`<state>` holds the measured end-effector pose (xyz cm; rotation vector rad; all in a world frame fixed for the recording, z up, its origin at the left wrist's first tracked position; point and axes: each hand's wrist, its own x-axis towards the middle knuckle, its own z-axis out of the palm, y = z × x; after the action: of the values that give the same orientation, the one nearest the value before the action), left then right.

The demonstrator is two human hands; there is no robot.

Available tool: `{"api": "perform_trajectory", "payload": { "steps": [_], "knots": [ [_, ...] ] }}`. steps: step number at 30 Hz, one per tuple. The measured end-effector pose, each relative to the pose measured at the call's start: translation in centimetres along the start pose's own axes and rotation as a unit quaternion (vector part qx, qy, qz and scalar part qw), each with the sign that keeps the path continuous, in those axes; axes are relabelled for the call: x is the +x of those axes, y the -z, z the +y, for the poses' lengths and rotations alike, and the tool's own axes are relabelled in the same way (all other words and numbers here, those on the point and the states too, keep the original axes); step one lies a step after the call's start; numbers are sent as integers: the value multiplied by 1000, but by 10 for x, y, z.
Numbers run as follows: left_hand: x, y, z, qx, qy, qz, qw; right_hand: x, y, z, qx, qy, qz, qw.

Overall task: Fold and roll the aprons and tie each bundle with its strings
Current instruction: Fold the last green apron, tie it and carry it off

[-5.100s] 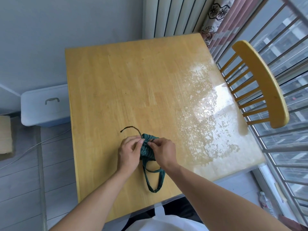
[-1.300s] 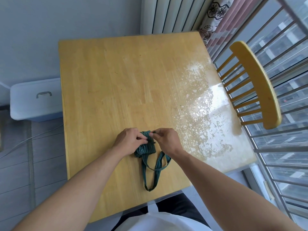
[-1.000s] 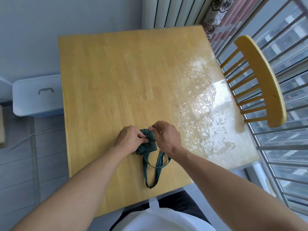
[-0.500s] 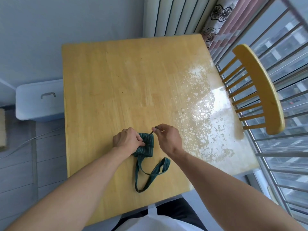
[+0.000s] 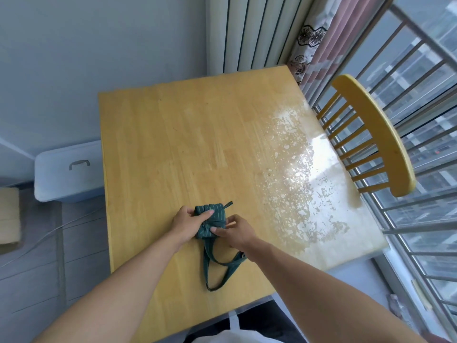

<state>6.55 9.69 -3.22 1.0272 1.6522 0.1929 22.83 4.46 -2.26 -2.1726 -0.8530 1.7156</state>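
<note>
While the left hand (image 5: 189,222) grips the rolled green apron (image 5: 210,220) near the counter (image 5: 188,134) edge and the right hand (image 5: 236,231) pinches its string, slack could loosen the wrap and let the bundle unroll.

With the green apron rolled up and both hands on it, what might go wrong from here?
1. The string end sticking out at the far side looks short; the wrap may slip loose once the left hand lets go of the apron bundle.
2. The strap loop trails toward the table edge and the right hand or forearm could snag it, dragging the bundle open.
</note>
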Motion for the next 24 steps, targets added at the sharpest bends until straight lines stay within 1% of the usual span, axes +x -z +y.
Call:
{"api": "perform_trajectory", "payload": {
  "steps": [2, 4, 7, 9, 12, 14, 17, 19, 21, 23, 24],
  "knots": [
    [-5, 2, 8, -100, 7, -8, 995, -5, 7, -4, 63, 35, -1, 997],
    [-15, 6, 24, -159, 4, -51, 986, -16, 23, -10, 131, 79, 6, 988],
    [-33, 8, 63, -156, -37, -144, 977, -34, 52, -23, 240, 130, 8, 962],
    [-45, 0, 86, -159, -72, -183, 968, -47, 75, -25, 317, 141, -5, 938],
    [-62, -18, 111, -148, -110, -228, 956, -70, 108, -16, 372, 153, -26, 915],
    [-79, -39, 135, -129, -130, -251, 950, -89, 131, 0, 375, 157, -16, 914],
    [-111, -78, 172, -114, -166, -255, 946, -123, 162, 35, 359, 136, 6, 924],
    [-139, -115, 194, -99, -188, -261, 942, -154, 184, 73, 376, 142, 32, 915],
    [-156, -146, 208, -107, -190, -264, 940, -178, 202, 108, 382, 150, 67, 910],
    [-189, -191, 217, -115, -193, -286, 932, -210, 225, 164, 394, 148, 124, 899],
    [-215, -221, 218, -117, -194, -301, 926, -236, 235, 201, 404, 144, 161, 889]
  ]
}}
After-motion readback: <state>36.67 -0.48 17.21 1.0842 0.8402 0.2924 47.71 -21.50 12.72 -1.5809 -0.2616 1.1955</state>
